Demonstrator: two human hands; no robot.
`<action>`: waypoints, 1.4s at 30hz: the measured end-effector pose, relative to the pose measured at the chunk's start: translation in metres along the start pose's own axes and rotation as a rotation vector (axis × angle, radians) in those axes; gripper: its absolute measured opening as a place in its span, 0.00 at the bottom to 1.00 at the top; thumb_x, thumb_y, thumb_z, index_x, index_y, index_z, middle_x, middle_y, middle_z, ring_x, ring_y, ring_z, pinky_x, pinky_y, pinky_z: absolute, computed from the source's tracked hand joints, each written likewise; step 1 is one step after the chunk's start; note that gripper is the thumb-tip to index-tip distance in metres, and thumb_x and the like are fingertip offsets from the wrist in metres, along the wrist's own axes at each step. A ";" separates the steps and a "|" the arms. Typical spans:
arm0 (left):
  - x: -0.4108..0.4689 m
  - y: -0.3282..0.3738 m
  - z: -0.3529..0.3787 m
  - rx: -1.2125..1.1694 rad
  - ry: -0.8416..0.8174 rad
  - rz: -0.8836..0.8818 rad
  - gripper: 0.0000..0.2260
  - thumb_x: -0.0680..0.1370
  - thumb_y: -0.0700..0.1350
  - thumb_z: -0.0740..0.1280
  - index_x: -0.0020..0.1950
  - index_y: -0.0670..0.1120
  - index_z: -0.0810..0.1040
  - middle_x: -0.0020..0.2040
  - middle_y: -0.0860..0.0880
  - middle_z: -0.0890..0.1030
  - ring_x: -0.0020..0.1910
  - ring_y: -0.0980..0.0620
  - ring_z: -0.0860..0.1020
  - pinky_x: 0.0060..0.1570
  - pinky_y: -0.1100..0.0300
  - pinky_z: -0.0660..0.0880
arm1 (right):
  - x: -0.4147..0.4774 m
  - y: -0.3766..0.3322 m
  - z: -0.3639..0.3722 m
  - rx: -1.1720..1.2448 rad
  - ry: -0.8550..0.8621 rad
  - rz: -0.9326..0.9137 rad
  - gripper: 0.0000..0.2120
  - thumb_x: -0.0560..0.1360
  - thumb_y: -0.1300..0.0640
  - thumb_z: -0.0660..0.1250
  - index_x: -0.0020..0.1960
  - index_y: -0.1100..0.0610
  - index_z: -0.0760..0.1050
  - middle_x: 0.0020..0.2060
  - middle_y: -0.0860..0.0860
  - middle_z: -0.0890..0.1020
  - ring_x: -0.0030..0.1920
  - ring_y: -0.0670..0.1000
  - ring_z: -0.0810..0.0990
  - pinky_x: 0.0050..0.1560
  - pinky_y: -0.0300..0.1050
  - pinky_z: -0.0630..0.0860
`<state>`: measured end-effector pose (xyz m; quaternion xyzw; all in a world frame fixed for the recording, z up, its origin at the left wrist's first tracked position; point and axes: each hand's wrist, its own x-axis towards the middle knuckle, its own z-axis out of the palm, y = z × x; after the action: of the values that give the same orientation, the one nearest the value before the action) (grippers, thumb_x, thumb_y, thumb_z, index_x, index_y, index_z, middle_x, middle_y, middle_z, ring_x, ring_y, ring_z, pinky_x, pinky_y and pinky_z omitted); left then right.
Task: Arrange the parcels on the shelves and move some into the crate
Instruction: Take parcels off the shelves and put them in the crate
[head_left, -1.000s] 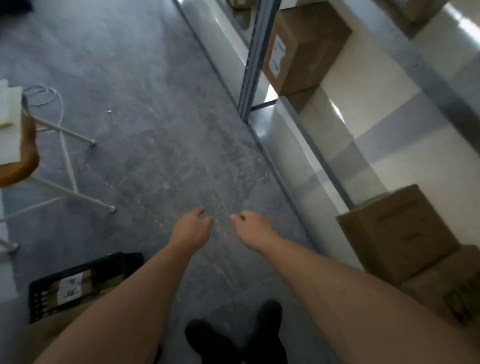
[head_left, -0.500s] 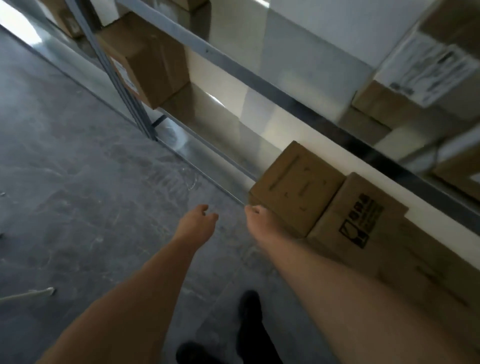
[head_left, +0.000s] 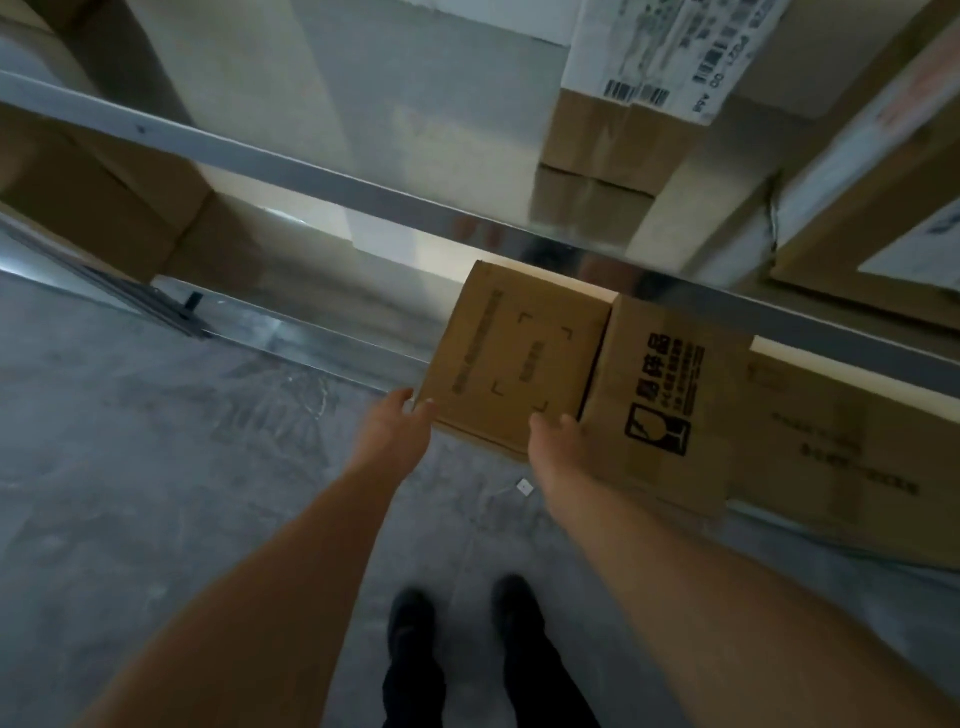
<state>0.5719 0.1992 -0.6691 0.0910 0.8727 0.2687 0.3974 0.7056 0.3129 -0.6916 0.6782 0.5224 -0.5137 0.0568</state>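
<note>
Hands bracketed a small box (head_left: 511, 358) at the front edge of the bottom shelf (head_left: 332, 340): left hand (head_left: 397, 428) open at its near-left corner, right hand (head_left: 556, 441) open against its near-right corner, seemingly to lift it clear of the neighbouring box (head_left: 670, 400).

Lower shelf (head_left: 322, 340) is bare left of the small box (head_left: 511, 358), so a hand can pass in there. Right side is blocked: the fragile-marked box (head_left: 670, 400) sits flush against it, long box (head_left: 852, 447) beyond. Overhead the shelf rail (head_left: 332, 174) caps the gap (upper boxes (head_left: 613, 140) stacked above). Grey floor (head_left: 156, 467) in front is open
</note>
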 end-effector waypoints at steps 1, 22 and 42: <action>0.009 0.002 0.000 0.009 -0.015 0.011 0.24 0.82 0.53 0.61 0.77 0.47 0.66 0.74 0.44 0.70 0.72 0.44 0.69 0.71 0.48 0.66 | 0.004 -0.001 0.004 0.039 0.016 0.007 0.25 0.85 0.50 0.57 0.79 0.58 0.62 0.76 0.57 0.67 0.74 0.60 0.68 0.71 0.54 0.67; 0.089 0.019 0.007 -0.197 -0.127 -0.080 0.32 0.69 0.74 0.55 0.65 0.56 0.73 0.68 0.44 0.73 0.66 0.40 0.73 0.67 0.35 0.68 | 0.058 -0.012 0.016 0.252 0.046 0.077 0.25 0.85 0.42 0.48 0.79 0.47 0.64 0.76 0.52 0.68 0.74 0.58 0.67 0.74 0.57 0.63; 0.081 -0.012 -0.023 -0.483 -0.107 -0.087 0.24 0.83 0.64 0.49 0.64 0.52 0.76 0.58 0.49 0.79 0.59 0.47 0.77 0.55 0.49 0.73 | 0.044 -0.006 0.007 0.554 -0.111 0.196 0.21 0.83 0.33 0.50 0.50 0.45 0.76 0.53 0.53 0.83 0.54 0.55 0.82 0.55 0.56 0.76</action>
<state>0.5012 0.2106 -0.7155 -0.0302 0.7639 0.4468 0.4647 0.6938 0.3398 -0.7251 0.6861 0.2903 -0.6650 -0.0526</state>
